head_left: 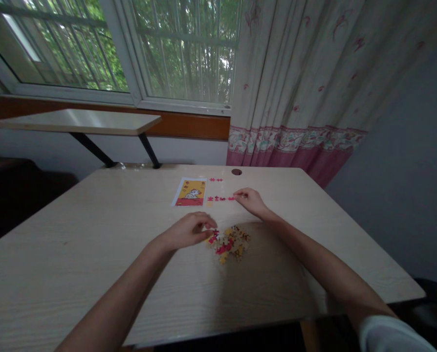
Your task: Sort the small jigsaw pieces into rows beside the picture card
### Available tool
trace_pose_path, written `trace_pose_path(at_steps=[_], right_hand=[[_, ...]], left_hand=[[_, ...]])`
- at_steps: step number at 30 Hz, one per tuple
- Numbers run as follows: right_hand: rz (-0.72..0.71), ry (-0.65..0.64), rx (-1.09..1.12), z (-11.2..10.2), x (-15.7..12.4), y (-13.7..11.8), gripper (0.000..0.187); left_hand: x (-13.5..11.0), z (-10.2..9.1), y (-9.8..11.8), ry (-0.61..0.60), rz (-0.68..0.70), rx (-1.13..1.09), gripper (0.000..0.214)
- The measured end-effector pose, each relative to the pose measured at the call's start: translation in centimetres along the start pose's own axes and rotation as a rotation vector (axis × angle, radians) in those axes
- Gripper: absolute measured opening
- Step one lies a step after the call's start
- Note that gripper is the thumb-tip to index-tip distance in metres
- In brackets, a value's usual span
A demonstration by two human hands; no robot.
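A heap of loose jigsaw pieces [231,243], red and yellow, lies on the pale wooden table [75,244]. My left hand [189,230] rests at the heap's left edge, fingers curled over a piece there. Farther back, my right hand [251,200] pinches the right end of a short row of joined red pieces [220,198]. A second small red strip [216,180] lies behind that row. Left of the row sits a picture card [190,191], yellow and red with a white cartoon figure.
A round cable hole [236,171] is in the table near its far edge. Behind the table are a window, a wall-mounted shelf [79,121] at the left, and a floral curtain [295,98] at the right.
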State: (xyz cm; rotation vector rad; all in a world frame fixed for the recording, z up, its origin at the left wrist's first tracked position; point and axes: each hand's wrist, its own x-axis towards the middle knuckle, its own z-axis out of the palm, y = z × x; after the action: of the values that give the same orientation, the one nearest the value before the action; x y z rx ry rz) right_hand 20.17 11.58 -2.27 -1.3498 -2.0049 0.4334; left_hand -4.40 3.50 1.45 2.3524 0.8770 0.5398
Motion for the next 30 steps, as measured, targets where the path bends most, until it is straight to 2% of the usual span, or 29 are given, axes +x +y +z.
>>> trace_pose_path(at_steps=[3,6,11,18,24,30], right_hand=[[-0.072,-0.034,0.039,-1.0,-1.0,-0.9,0.014],[-0.146,-0.068,0.054,-1.5,-2.4,-1.9,0.013],[-0.207,-0.077,0.103,-0.8,-5.2,-2.8,0.012],[-0.325,-0.073,0.114,0.2,-7.1,-3.8,0.012],[-0.292,-0.079,0.036,0.2,-7.5,-4.7,0.012],[-0.250,-0.078,-0.013,0.3,-7.6,-5.6,0.011]], left_hand=[[-0.1,0.0,0.1,-0.087,0.035,-0.011,0.022],[0.0,0.1,0.1,-0.116,0.017,-0.038,0.019],[0.2,0.4,-0.2,-0.119,-0.004,-0.114,0.014],[0.1,1.0,-0.9,-0.031,-0.110,-0.256,0.020],[0.4,2.2,-1.7,0.207,-0.180,-0.326,0.019],[0.9,3.3,-1.0,0.294,-0.225,-0.398,0.019]])
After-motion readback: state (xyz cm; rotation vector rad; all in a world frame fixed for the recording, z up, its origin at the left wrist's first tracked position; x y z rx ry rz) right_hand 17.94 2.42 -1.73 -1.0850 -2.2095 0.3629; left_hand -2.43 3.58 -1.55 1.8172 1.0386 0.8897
